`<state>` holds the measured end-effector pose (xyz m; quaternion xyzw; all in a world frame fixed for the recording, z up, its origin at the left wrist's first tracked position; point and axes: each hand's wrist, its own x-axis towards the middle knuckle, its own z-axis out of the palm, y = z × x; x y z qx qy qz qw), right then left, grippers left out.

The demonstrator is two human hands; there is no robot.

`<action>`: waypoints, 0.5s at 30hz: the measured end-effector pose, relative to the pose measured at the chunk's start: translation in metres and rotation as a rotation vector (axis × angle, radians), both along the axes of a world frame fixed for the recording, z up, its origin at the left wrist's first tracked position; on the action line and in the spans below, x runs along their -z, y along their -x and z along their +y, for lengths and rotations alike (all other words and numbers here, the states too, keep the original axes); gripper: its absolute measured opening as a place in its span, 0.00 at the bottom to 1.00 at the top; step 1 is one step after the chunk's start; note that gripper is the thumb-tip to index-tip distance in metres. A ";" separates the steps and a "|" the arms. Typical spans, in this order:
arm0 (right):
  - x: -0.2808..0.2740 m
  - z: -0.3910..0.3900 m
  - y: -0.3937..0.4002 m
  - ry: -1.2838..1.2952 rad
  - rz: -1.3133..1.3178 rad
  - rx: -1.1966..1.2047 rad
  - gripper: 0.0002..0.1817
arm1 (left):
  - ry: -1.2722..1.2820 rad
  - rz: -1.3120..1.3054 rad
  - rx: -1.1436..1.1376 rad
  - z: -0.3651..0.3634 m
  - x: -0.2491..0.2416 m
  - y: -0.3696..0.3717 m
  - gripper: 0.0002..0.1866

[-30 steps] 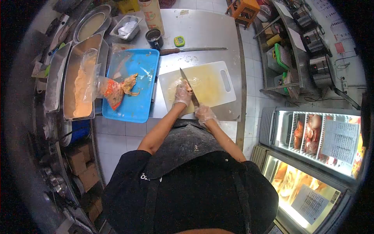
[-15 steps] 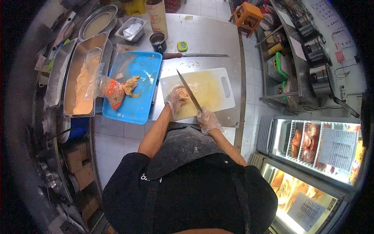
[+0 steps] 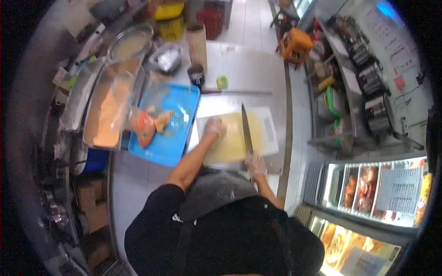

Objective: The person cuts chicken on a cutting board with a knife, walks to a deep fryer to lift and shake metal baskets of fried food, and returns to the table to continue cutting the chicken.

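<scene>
My right hand (image 3: 255, 164), in a clear plastic glove, grips a long-bladed knife (image 3: 247, 131) by its handle. The blade points away from me over the white cutting board (image 3: 271, 120), whose middle looks yellowed. My left hand (image 3: 214, 127), also gloved, rests at the board's left side. Its fingers are smeared by motion, so whether the meat piece is in them cannot be made out. Left of the board, on a blue tray (image 3: 172, 149), lie a plastic bag with red print (image 3: 142, 125) and a piece of raw meat (image 3: 163, 120).
A long rod with a dark handle (image 3: 244, 92) lies beyond the board, near a green timer (image 3: 222, 82) and a dark mug (image 3: 196, 76). Pans, one of orange powder (image 3: 108, 119), stand left. An orange stool (image 3: 295, 43) and lit fridges (image 3: 363, 184) are to the right.
The view has tilted, so the table sits lower in the frame. My right hand has drawn the knife rightward, away from my left hand. The meat under my left hand no longer shows clearly.
</scene>
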<state>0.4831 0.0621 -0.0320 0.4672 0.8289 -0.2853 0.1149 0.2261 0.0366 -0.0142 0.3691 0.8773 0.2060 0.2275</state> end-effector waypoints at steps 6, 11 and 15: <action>-0.016 -0.006 0.008 -0.043 0.063 0.159 0.19 | 0.047 0.359 0.211 0.023 0.071 0.002 0.12; 0.011 0.007 0.000 -0.287 0.047 -0.193 0.19 | -0.121 -0.115 0.269 0.007 0.074 0.031 0.11; 0.064 0.018 -0.005 -0.007 0.150 0.351 0.14 | -0.192 -0.173 0.272 -0.043 0.016 0.069 0.06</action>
